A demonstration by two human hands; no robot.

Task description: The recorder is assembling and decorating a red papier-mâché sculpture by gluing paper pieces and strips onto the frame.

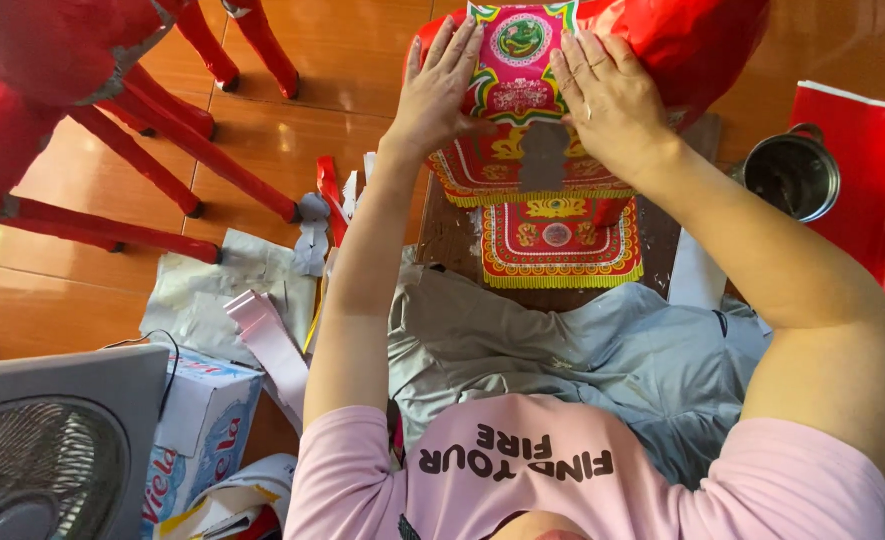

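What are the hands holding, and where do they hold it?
The left hand and right hand press flat on the side edges of a colourful patterned paper against a red paper figure.

**Both hands flat, arms extended**

Left hand (441, 92) palm down, fingers (450, 45) spread and pointing away, pressed on the left edge of the patterned paper panel (519, 62). Right hand (608, 95) likewise flat on its right edge, fingers together. Both forearms bare, reaching forward from bent elbows; wrists straight.
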